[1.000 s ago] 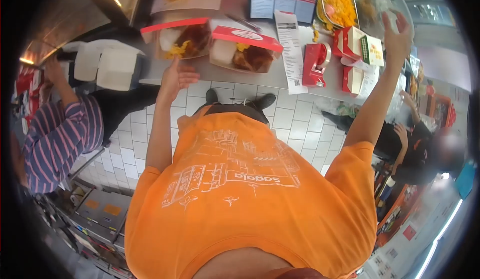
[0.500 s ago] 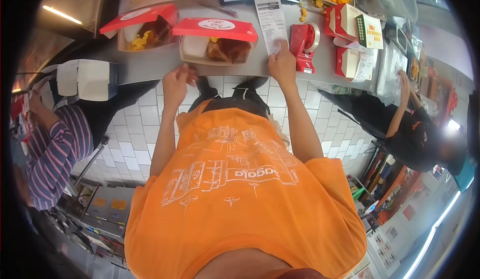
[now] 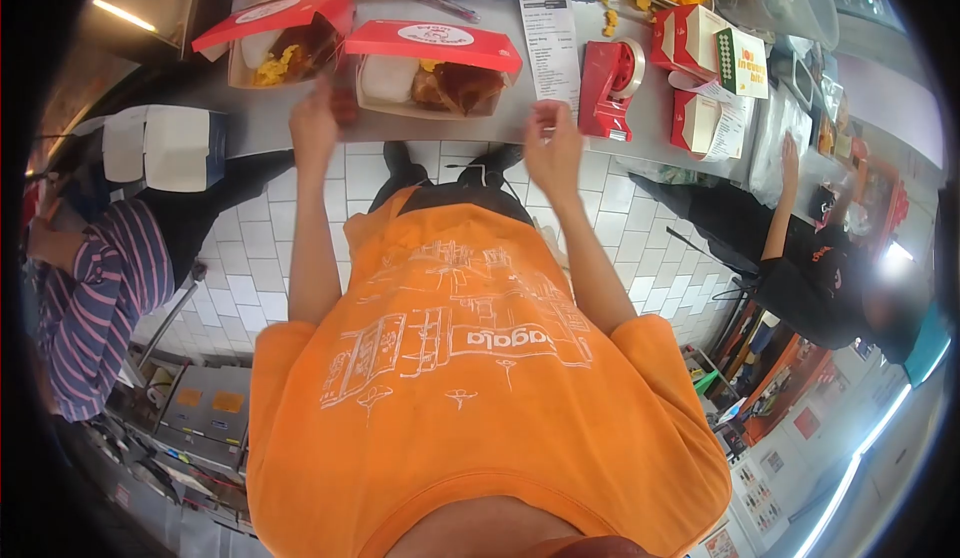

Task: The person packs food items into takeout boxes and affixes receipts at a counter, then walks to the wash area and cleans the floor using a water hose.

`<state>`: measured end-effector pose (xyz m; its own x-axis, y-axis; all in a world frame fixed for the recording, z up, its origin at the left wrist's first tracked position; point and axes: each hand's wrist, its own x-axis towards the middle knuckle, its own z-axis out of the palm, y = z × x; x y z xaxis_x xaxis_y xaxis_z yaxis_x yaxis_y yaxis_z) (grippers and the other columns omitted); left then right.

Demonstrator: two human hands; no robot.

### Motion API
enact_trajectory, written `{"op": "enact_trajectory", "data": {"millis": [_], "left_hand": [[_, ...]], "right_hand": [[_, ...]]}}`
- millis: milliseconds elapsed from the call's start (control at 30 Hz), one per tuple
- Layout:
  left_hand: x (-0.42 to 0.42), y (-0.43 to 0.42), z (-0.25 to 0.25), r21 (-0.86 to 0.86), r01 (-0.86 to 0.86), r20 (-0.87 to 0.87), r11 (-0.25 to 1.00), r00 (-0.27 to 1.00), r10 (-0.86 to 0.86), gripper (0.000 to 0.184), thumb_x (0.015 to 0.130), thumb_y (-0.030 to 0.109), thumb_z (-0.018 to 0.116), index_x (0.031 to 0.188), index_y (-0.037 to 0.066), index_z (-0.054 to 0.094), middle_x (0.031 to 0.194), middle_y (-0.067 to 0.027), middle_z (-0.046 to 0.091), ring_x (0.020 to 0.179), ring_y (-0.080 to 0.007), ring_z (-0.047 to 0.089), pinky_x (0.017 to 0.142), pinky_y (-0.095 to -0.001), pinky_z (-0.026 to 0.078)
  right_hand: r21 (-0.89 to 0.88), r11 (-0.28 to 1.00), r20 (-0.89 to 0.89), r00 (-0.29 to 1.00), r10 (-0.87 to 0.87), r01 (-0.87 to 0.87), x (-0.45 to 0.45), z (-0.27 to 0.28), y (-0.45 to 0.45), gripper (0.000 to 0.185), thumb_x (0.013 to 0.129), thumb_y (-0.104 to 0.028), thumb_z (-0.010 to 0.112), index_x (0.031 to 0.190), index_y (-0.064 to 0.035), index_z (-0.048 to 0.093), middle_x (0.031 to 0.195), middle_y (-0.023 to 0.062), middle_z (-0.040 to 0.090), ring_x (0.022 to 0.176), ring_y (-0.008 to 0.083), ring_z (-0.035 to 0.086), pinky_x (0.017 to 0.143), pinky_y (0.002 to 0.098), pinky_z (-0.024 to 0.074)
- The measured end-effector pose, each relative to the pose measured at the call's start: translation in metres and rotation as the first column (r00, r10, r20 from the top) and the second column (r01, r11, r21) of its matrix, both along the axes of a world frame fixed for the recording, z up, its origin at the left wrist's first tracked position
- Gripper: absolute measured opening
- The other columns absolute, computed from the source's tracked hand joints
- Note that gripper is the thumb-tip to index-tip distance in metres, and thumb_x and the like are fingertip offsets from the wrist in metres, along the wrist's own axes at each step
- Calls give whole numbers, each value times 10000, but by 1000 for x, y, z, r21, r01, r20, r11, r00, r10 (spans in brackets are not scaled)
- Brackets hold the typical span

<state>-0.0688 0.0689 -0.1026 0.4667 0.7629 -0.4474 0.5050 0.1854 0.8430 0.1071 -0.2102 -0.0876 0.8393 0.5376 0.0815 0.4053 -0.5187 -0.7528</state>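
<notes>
hands at the near edge

the left hand (image 3: 316,123) is beside the lower left corner of the right-hand meal box (image 3: 430,93), below the left-hand meal box (image 3: 285,56); its fingers are blurred (how open they are, or any hold, i cannot tell). the right hand (image 3: 555,148) has loosely curled fingers at the lower end of the receipt (image 3: 548,43); whether they grip it, i cannot tell. a strip of counter (image 3: 515,123) separates box and receipt; the red tape dispenser (image 3: 604,93) leaves little room on the receipt's right.
</notes>
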Motion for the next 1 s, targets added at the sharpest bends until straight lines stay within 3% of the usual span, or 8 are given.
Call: {"op": "enact_trajectory", "data": {"millis": [67, 267, 367, 433, 567, 633, 833, 1000], "left_hand": [[6, 24, -11, -195, -141, 37, 971, 988, 151, 573, 1039, 451, 359, 1008, -30, 668, 852, -113, 722, 702, -153, 674, 546, -250, 459], [11, 38, -18, -207, -152, 212, 967, 957, 196, 632, 1034, 491, 315, 1063, -37, 663, 839, -110, 725, 681, -171, 675, 572, -268, 482], [9, 16, 7, 75, 174, -106, 982, 980, -166, 487, 998, 406, 457, 1208, -7, 607, 953, -139, 717, 799, -226, 686, 690, -315, 518], [39, -25, 64, 819, 101, 43, 564, 971, -236, 475, 897, 267, 605, 1314, 47, 543, 1077, -163, 682, 969, -261, 667, 842, -367, 510], [50, -12, 78, 687, 212, 233, 696, 843, -486, 601, 788, 103, 649, 1367, 71, 491, 1164, -207, 642, 1106, -317, 619, 921, -384, 482], [49, -13, 90, 534, 606, -275, 590, 784, -556, 583, 787, -22, 545, 1360, 78, 499, 1184, -244, 623, 1124, -386, 592, 933, -398, 480], [33, -32, 27, 623, 276, 72, 732, 912, -405, 667, 761, -124, 411, 1367, 132, 525, 1311, -282, 526, 1210, -439, 509, 978, -431, 454], [25, -54, 31, 554, 146, 240, 820, 915, -325, 646, 766, -121, 409, 1354, 112, 540, 1290, -279, 551, 1209, -404, 542, 974, -388, 457]], "right_hand": [[16, 992, -438, 893, -107, 127, -31, 25, 25, 406, 834, -109, 617, 1200, 43, 528, 832, 126, 585, 718, 258, 596, 686, 375, 486], [-34, 999, -242, 970, -28, 21, -20, -12, 48, 474, 830, -148, 632, 1239, 54, 501, 982, 181, 573, 826, 312, 588, 781, 411, 485], [-114, 992, -235, 972, 23, -51, -9, -4, 41, 475, 828, -116, 609, 1251, 64, 493, 1035, 203, 566, 903, 343, 596, 814, 427, 483], [48, 998, -47, 998, -44, 46, -3, 11, 56, 446, 825, -93, 596, 1248, 29, 519, 1040, 204, 587, 921, 348, 606, 815, 428, 484], [150, 981, 44, 992, 115, -121, 39, 41, 84, 356, 917, -119, 582, 1273, -133, 584, 987, 175, 678, 861, 298, 656, 779, 358, 515], [27, 983, 15, 983, 182, -182, 60, 63, 96, 330, 931, -112, 570, 1253, -174, 603, 950, 168, 687, 843, 299, 665, 773, 351, 517], [86, 903, 96, 906, 413, -421, 63, 6, 61, 394, 895, 1, 480, 1274, -106, 494, 1194, 189, 643, 1089, 403, 614, 916, 447, 494], [212, 947, -308, 903, 300, -242, 25, 30, 52, 348, 953, -47, 470, 1298, -95, 470, 1226, 179, 609, 1194, 310, 580, 996, 397, 440]]}}
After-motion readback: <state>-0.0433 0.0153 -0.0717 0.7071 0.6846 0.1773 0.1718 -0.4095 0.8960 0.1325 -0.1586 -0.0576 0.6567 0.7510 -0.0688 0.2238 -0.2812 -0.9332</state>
